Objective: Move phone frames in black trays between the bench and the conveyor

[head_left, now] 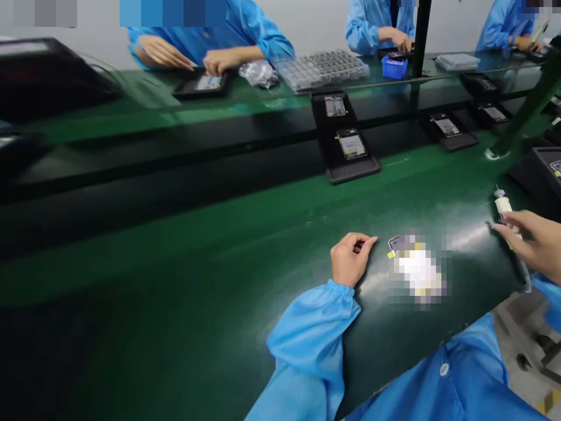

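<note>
Green counter (263,245). Small flat part (414,263), blurry, lies just at 3 o'clock of left hand (348,257); long side points to 4 o'clock. Left grip curled shut, holds nothing. Right hand (532,242) farther off at 3 o'clock, pinching syringe (504,207).

there was one view only, from the camera on my head. it looked forward and down over the green bench (219,280), close above my left hand (349,259) and my right hand (537,244), which sat low and right in the frame. farther off it took in the black conveyor (175,169) and the far bench (272,96), where co-workers' hands (193,57) were. with no second view, nothing was shared.
</note>
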`<state>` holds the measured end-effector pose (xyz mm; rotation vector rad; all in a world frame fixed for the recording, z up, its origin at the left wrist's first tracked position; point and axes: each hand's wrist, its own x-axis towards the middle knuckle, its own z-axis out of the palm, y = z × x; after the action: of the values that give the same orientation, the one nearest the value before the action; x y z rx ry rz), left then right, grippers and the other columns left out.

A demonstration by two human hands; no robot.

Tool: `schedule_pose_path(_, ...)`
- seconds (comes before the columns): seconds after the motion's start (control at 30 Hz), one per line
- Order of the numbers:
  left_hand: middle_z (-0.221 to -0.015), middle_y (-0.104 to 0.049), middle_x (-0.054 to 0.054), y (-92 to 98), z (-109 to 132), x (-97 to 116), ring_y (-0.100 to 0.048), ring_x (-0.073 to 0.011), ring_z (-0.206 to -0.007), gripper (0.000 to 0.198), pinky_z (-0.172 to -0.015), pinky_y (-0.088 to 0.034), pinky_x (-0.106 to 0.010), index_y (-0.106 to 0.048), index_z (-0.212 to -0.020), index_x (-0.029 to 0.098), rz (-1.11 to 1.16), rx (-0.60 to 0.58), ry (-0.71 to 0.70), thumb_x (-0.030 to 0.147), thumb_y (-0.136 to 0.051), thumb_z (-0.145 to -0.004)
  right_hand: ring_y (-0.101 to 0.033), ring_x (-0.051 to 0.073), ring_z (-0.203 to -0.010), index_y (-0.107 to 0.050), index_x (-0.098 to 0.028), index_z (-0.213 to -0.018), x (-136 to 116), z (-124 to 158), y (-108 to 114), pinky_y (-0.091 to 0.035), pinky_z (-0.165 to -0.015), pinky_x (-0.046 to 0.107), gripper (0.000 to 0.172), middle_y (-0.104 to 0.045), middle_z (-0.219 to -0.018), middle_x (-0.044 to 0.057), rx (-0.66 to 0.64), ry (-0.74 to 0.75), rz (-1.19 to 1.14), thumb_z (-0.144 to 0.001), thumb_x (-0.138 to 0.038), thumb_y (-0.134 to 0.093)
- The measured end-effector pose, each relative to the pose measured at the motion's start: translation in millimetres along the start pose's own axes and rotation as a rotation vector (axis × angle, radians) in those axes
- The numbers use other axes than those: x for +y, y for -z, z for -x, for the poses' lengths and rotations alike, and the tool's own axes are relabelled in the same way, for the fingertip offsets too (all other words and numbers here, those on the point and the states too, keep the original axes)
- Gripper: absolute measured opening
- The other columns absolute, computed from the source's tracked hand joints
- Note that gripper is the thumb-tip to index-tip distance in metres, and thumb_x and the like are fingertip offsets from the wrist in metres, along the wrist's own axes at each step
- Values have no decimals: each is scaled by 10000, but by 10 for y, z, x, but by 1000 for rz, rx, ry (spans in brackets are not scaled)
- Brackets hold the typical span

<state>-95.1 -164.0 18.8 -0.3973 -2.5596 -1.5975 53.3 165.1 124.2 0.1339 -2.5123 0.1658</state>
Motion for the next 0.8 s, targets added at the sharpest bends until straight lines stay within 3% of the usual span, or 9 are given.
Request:
schedule_pose_path(0.07,-695,-661,-44,13,11,-13,-548,-174,-587,194,-611,-462,-344,-640,-668,281,19,6,-5,427,-643,-796,-660,198,-831,-608,-175,-1146,-191,-509,-512,-524,-689,303,288,-682,-1005,89,-191,171,-6,-944,-374,-561)
schedule_pose_path(0.13,-653,-645,-31,24,22,-30,-548,-164,-569,199,-592,-454,-323,-640,-660,254,30,21,-22,391,-634,-804,-609,251,-1042,-563,-145,-1243,-451,-991,-1043,-522,-796,346,337,-609,-1207,137,-460,269,72,-936,-286,-556)
schedule_pose_path(0.2,-606,-627,-14,27,21,-51,-541,-147,-535,203,-561,-444,-294,-638,-637,227,34,42,-49,349,-635,-799,-542,279,-1144,-544,-139,-1275,-755,-1405,-1519,-497,-873,378,367,-536,-1304,162,-621,346,133,-914,-205,-557)
schedule_pose_path(0.3,-573,-613,1,24,7,-89,-530,-126,-497,203,-516,-428,-254,-636,-614,202,18,86,-79,305,-642,-789,-506,275,-1165,-555,-129,-1250,-1182,-1872,-2079,-457,-940,397,350,-516,-1303,173,-608,458,137,-905,-105,-498)
schedule_pose_path(0.4,-569,-611,6,40,17,-121,-533,-119,-482,211,-486,-421,-231,-635,-616,193,-7,123,-84,292,-634,-802,-529,272,-1109,-584,-77,-1165,-1469,-2163,-2442,-463,-910,387,355,-565,-1181,191,-599,472,139,-850,13,-448)
schedule_pose_path(0.5,-561,-608,1,85,32,-144,-544,-125,-473,260,-467,-421,-227,-630,-621,192,-23,130,-86,327,-601,-842,-560,262,-1033,-614,-56,-1057,-1574,-2337,-2599,-485,-839,351,328,-600,-1071,189,-620,452,123,-797,59,-449)
schedule_pose_path(0.6,-560,-615,-12,141,12,-171,-560,-143,-475,337,-464,-436,-238,-630,-630,197,-19,130,-71,426,-567,-869,-554,245,-1017,-614,-93,-1071,-1469,-2437,-2544,-478,-830,340,354,-604,-1080,158,-613,450,93,-808,41,-419)
schedule_pose_path(0.7,-563,-631,-10,192,-18,-225,-568,-156,-471,390,-480,-465,-252,-647,-632,211,5,88,-32,533,-575,-839,-542,239,-1001,-606,-131,-1082,-1150,-2397,-2278,-462,-821,348,363,-588,-1093,137,-588,416,94,-825,10,-392)
schedule_pose_path(0.8,-622,-674,-12,249,-39,-329,-597,-166,-502,393,-524,-507,-259,-687,-681,223,-7,29,7,597,-615,-776,-530,219,-965,-613,-180,-1035,-718,-2118,-1827,-443,-804,332,303,-587,-1067,111,-594,383,110,-846,-35,-426)
